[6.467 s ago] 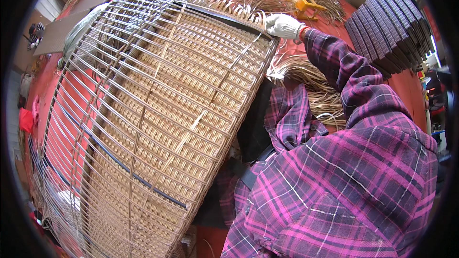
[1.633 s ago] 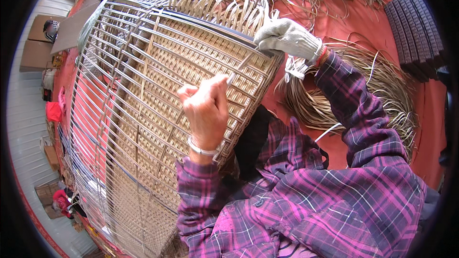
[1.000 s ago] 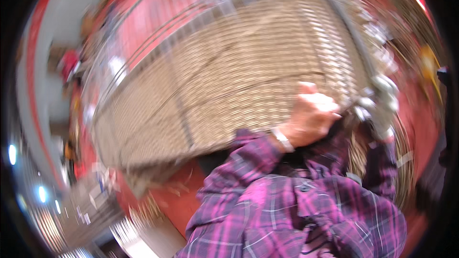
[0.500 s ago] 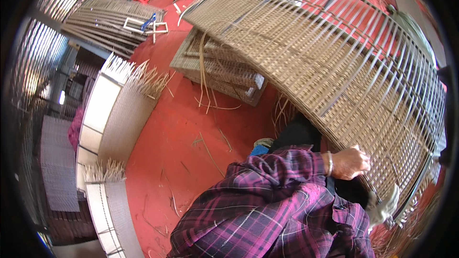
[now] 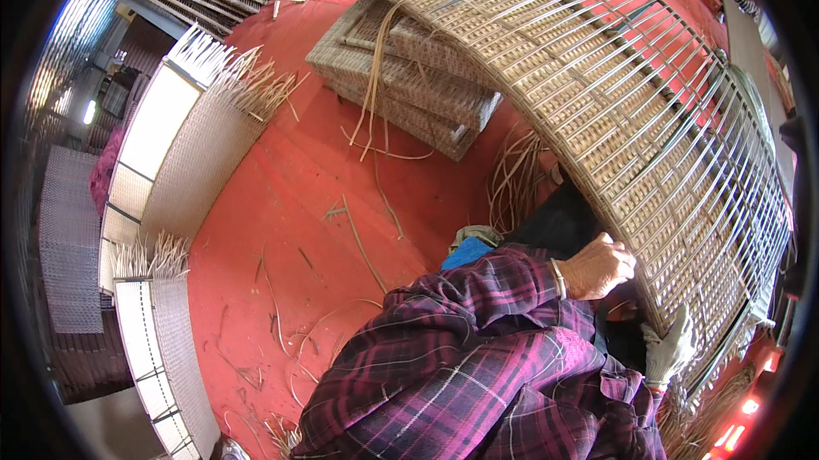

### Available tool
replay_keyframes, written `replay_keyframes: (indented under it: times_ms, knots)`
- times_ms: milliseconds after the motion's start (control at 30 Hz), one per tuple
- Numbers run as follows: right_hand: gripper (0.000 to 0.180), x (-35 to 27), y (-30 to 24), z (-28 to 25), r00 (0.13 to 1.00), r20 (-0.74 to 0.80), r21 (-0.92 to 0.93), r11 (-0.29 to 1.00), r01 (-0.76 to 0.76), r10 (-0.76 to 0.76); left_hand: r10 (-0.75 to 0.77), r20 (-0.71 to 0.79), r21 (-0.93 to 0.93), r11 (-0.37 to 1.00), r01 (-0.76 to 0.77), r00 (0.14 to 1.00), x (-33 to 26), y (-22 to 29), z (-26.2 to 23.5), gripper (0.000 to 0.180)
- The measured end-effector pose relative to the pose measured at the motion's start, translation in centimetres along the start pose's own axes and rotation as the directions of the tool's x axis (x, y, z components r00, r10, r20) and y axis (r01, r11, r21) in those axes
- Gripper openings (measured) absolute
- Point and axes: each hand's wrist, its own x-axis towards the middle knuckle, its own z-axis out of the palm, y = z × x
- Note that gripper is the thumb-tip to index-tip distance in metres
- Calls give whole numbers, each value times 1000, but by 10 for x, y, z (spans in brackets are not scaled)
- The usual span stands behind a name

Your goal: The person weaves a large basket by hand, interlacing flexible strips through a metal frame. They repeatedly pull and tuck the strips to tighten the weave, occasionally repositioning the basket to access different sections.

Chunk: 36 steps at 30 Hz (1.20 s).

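A long woven wicker panel (image 5: 512,51) with bare metal rods slants down from the upper middle to my lap at the right. My left hand (image 5: 597,268), bare with a bracelet at the wrist, is closed with curled fingers beside the panel's near edge. Whatever it pinches, if anything, is too small to make out. Lower right, at the panel's bottom corner, my right hand (image 5: 670,351) wears a pale glove. Its fingers reach up against the weave, apart from the thumb. Dark purple plaid sleeves cover both arms.
Stacked woven pieces (image 5: 409,76) lie on the red floor (image 5: 281,179) ahead, with loose strands hanging from them. A coil of cane strips (image 5: 514,179) sits under the panel. Woven panels with white faces (image 5: 162,132) stand at the left. Cane scraps litter the floor.
My view has shifted, so the surroundings sit differently. My left hand has drawn back slightly from the weave to the panel's edge. My gloved right hand has turned, its fingers now pointing up.
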Motion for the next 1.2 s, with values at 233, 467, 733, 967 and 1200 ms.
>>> replay_keyframes:
  times_ms: [233,467,733,967,1200]
  knots:
    - [73,13,34,24,994,-110,120,993,-9,22,-62,210,113,993,38,976,-54,8,-17,12]
    - [70,20,32,41,974,-220,93,992,83,-61,-109,362,240,971,21,926,-70,13,-23,11]
    - [70,18,22,29,967,-249,76,995,69,-48,-1,367,249,964,-97,930,-39,23,-6,8]
    - [68,17,19,30,984,-179,92,996,14,3,11,397,179,980,-89,918,-30,25,4,8]
    - [70,17,25,29,988,-152,129,991,42,-22,-28,310,89,996,0,950,-36,14,-12,8]
